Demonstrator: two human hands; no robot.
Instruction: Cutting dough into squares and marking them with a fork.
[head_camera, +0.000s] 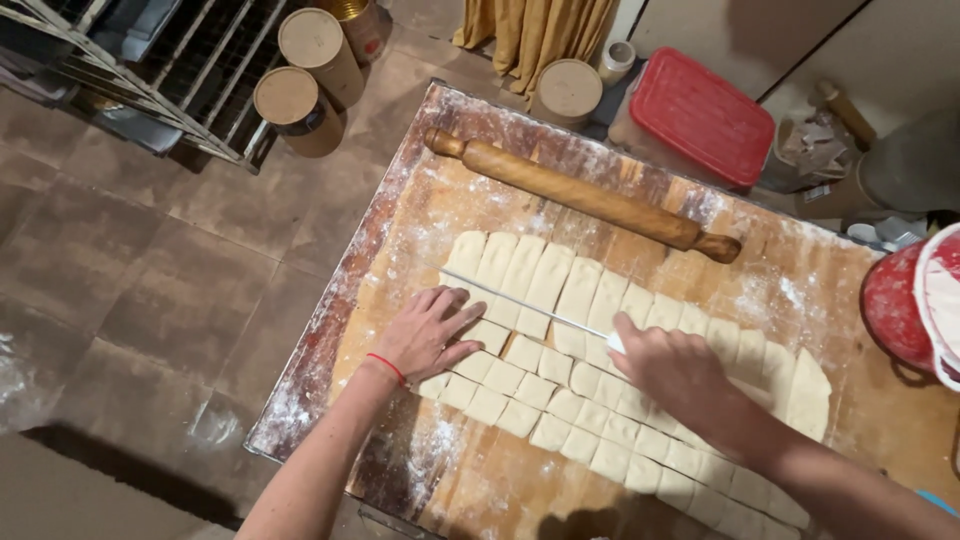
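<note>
A flat sheet of pale dough lies on a floured wooden board, cut into long strips, with the near part cut into several small squares. My right hand grips a long thin knife whose blade lies across the strips, pointing left. My left hand rests flat, fingers spread, on the dough's left edge just below the blade tip. A red cord circles my left wrist.
A wooden rolling pin lies across the board's far side. A red tub with white contents stands at the right edge. Beyond the board stand a red-lidded box, cardboard cylinders and a metal rack.
</note>
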